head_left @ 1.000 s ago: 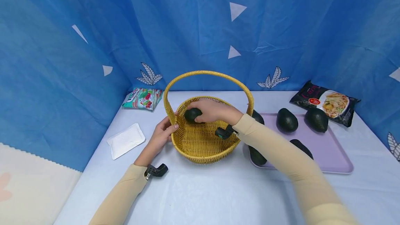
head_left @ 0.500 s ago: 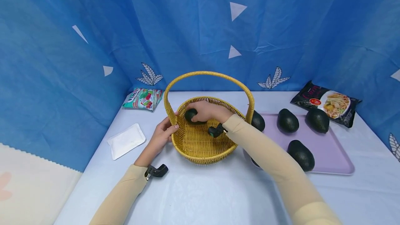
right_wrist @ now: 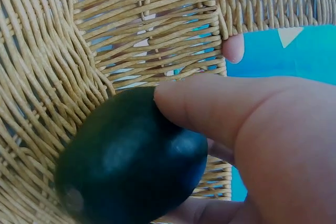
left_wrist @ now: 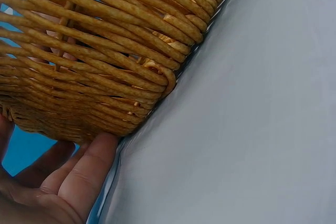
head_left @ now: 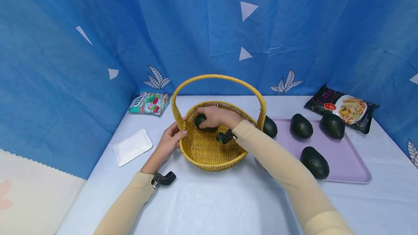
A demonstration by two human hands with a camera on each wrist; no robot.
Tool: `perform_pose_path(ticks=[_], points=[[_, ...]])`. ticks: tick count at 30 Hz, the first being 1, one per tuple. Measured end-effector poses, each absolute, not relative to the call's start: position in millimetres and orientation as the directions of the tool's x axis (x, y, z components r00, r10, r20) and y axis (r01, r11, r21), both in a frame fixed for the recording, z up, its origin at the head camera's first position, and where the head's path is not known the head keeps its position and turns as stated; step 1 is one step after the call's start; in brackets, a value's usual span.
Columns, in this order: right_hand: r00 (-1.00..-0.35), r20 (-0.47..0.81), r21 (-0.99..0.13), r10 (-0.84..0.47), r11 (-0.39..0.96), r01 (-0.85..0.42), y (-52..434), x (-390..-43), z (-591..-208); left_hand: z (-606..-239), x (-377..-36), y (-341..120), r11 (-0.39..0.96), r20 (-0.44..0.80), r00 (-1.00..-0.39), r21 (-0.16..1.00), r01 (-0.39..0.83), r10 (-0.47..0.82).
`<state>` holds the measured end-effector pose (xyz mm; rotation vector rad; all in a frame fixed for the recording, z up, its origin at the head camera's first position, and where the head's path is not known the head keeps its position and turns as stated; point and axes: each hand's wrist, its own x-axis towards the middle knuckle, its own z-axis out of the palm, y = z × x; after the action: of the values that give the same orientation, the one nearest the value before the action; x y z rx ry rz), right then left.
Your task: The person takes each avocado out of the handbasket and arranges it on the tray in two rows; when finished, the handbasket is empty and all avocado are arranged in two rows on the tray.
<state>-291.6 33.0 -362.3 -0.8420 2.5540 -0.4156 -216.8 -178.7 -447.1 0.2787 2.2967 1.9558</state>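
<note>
Blue leaf-print cloth backed a pale table (head_left: 209, 206). Right hand (head_left: 217, 116) gripped one dark avocado (head_left: 200, 119) low inside the wicker basket (head_left: 212, 155), against its far wall. Left hand (head_left: 169, 141) clasped the basket's near-left rim, thumb over the edge. Avocado judged firm, smooth, slightly slippery, moderately heavy; best cupped round its broad middle. Basket stiff and light. The arched handle (head_left: 217, 78) spanned the opening. Purple tray (head_left: 346, 162) with more avocados (head_left: 300, 125) sat right; noodle packet (head_left: 343, 107), snack packet (head_left: 149, 102), white pouch (head_left: 132, 146) were well apart.
</note>
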Motion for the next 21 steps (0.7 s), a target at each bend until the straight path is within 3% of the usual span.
perform_pose_path(ticks=[8,21], points=[[-0.727,-0.392,-0.476,-0.564,0.801,-0.364,34.8,-283.7,-363.3,-447.7,-217.7,-178.4,0.131,0.012,-0.979,0.991,0.04,0.203],[-0.732,-0.374,-0.545,-0.569,0.774,-0.323,36.0,-278.2,-365.2,-446.1,-216.2,-177.4,0.137,0.034,-0.977,0.989,0.064,0.211]])
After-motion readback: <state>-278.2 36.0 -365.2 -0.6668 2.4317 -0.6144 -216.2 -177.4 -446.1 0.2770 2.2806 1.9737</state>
